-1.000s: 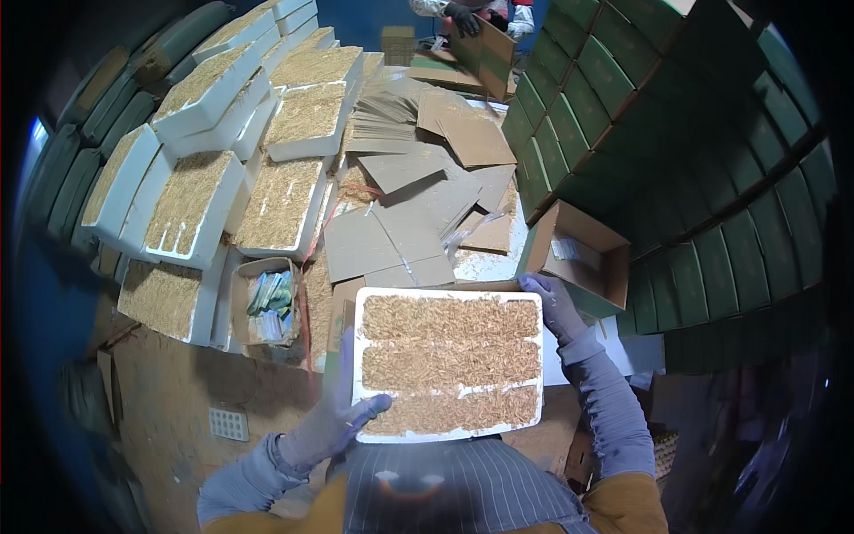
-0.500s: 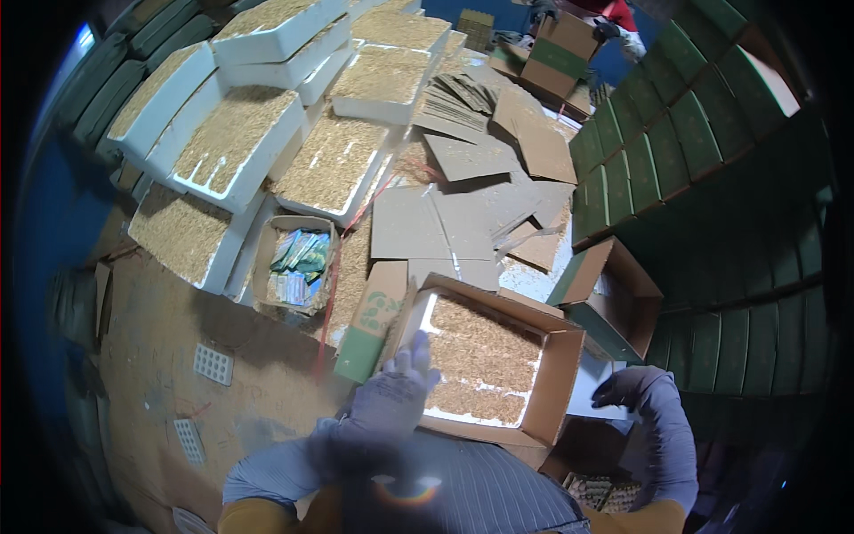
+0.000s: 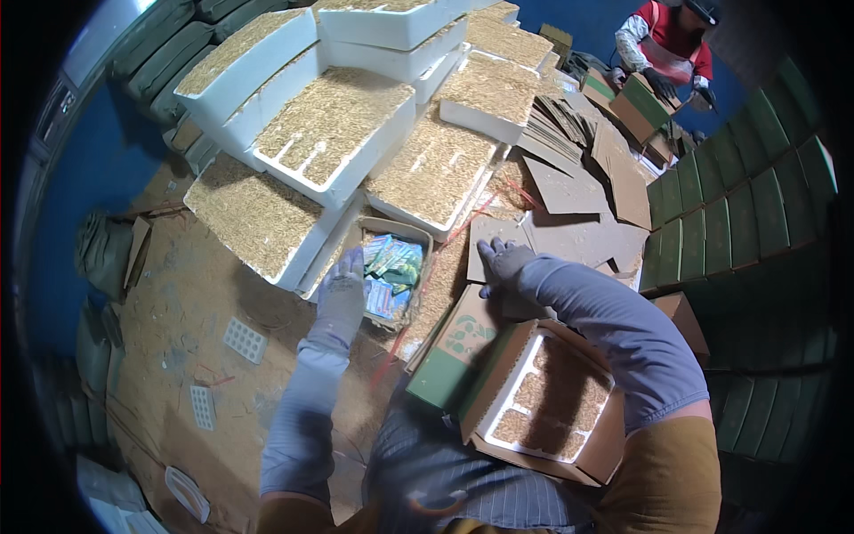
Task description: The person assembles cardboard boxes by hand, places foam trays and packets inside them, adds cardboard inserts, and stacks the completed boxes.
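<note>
My left hand (image 3: 342, 289), in a pale glove with its fingers stretched out, is at the left rim of a small carton (image 3: 425, 267). Colourful flat packets (image 3: 389, 274) lie in that carton. My right hand (image 3: 509, 265), in a greyish glove, reaches across and rests with fingers apart on a flat cardboard sheet (image 3: 543, 233). Below my right forearm, close to my body, an open cardboard box (image 3: 487, 384) holds a white foam tray (image 3: 503, 429) filled with golden, grain-like flakes (image 3: 556, 396). The box's green-and-brown flap (image 3: 454, 343) is folded outward to the left.
Stacked white foam trays (image 3: 356, 169) of flakes rise at the far left. More cardboard sheets (image 3: 569, 182) lie beyond my right hand. Green boxes (image 3: 712, 205) are piled on the right. At the far right another person (image 3: 667, 53) handles a carton (image 3: 642, 107). White hole-patterned pieces (image 3: 245, 340) lie on the floor.
My left hand has moved from the filled box to the packet carton. My right hand has swung from the right side onto the cardboard sheet. The view has shifted, bringing the other person into sight.
</note>
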Available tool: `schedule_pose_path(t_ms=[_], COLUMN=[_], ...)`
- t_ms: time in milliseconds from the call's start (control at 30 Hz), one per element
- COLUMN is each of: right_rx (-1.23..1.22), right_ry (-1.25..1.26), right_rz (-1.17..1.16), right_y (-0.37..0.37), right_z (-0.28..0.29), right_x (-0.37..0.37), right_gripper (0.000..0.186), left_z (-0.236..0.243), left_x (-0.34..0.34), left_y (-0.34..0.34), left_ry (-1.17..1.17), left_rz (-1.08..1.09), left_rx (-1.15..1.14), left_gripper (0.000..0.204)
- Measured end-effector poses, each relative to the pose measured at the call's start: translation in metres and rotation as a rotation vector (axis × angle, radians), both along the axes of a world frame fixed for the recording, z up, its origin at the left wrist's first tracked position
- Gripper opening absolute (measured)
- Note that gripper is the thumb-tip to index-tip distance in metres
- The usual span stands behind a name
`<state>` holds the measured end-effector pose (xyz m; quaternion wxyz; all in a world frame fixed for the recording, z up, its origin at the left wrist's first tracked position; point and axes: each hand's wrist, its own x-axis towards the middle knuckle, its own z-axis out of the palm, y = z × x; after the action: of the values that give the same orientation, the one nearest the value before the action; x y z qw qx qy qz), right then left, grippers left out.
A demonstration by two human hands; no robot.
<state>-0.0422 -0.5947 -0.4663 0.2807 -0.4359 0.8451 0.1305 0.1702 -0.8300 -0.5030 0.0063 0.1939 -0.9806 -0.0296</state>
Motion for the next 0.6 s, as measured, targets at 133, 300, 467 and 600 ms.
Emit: schedule_pose_path(t_ms=[133, 300, 467, 600], right_rx=[-0.071, -0.449, -0.661, -0.427], right_ry=[-0.013, 0.469, 0.735, 0.834], right_rz=[0.177, 0.237, -0.043, 0.054], right_y=[0.011, 0.046, 0.136, 0.194], right_z=[0.014, 0.119, 0.213, 0.207], right_x=[-0.02, 0.017, 0.096, 0.183], right_gripper=[0.044, 0.02, 0.031, 0.042], left_z=[-0.015, 0.002, 0.026, 0.048], left_x=[-0.017, -0.019, -0.002, 0.005], left_y=[-0.02, -0.031, -0.035, -0.007], left_ry=[-0.023, 0.09, 0.107, 0.422], left_rz=[-0.094, -0.059, 0.103, -0.041], left_rx=[-0.046, 0.099, 0.273, 0.112], left_gripper=[0.044, 0.024, 0.041, 0.038])
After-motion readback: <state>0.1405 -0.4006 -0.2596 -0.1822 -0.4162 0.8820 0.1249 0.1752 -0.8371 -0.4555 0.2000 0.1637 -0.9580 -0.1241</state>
